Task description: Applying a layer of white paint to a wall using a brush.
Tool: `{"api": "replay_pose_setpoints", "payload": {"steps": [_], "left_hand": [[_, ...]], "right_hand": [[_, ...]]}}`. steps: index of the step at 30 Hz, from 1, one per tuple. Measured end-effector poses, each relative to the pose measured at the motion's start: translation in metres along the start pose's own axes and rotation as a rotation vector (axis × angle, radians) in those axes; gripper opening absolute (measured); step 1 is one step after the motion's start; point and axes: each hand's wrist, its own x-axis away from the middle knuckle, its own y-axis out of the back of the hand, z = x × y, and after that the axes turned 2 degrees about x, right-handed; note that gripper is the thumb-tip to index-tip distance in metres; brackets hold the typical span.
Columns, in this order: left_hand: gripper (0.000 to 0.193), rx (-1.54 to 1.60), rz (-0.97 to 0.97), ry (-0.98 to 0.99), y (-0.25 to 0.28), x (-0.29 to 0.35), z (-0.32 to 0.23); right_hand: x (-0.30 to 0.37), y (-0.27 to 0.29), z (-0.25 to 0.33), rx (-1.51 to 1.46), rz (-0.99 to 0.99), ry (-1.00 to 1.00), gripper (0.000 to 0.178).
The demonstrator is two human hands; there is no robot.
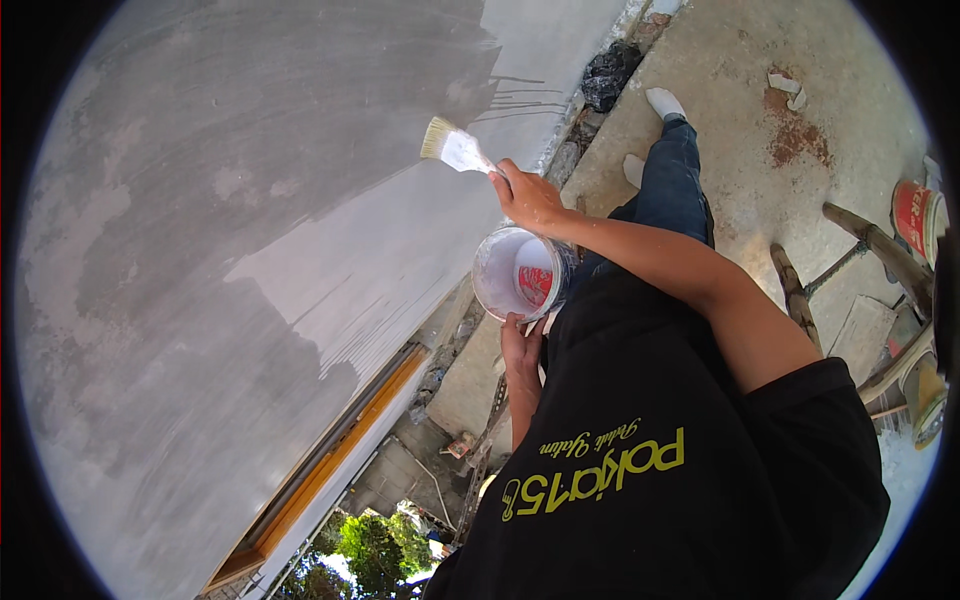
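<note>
My right hand [528,198] is closed around the handle of a wide paintbrush [462,151]. Its pale bristles point left toward the grey wall [200,160], and white paint coats its body. Whether the bristles touch the wall I cannot tell. Below that hand, a round paint bucket [490,272] is held by my left hand [522,345], whose fingers grip the rim at the near side. White smears line the bucket inside, and a red patch [535,285] shows within it. A paler coat [335,260] with drip streaks covers part of the wall.
Wooden poles tied together [880,245] stand at right, beside a red tin [912,215]. A black plastic bag [610,76] lies along the wall's base. Reddish dirt [797,140] marks the concrete floor. A wooden frame [330,460] is set in the wall at lower left.
</note>
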Motion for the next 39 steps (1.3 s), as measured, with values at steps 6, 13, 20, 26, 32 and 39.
{"api": "replay_pose_setpoints", "payload": {"steps": [6, 13, 20, 26, 32, 39], "left_hand": [[0.048, -0.049, 0.008, -0.009, -0.032, 0.014, -0.003], [0.042, -0.664, 0.261, -0.201, -0.006, -0.029, -0.026], [0.037, -0.222, 0.083, 0.148, -0.067, -0.015, -0.006], [0.040, -0.179, 0.165, 0.091, -0.074, -0.011, -0.010], [0.044, -0.220, 0.195, -0.058, -0.079, 0.005, -0.010], [0.039, -0.173, 0.087, -0.177, -0.116, 0.029, -0.013]], "right_hand": [[-0.022, 0.017, -0.035, 0.006, -0.040, -0.312, 0.036], [-0.043, -0.011, -0.020, 0.353, 0.376, -0.262, 0.033], [-0.036, 0.013, 0.005, 0.670, 0.615, -0.213, 0.037], [-0.051, 0.064, 0.071, 0.761, 0.668, -0.128, 0.035], [-0.085, 0.044, 0.084, 0.795, 0.625, 0.026, 0.030], [-0.046, 0.144, 0.016, 0.461, 0.460, 0.266, 0.034]]}}
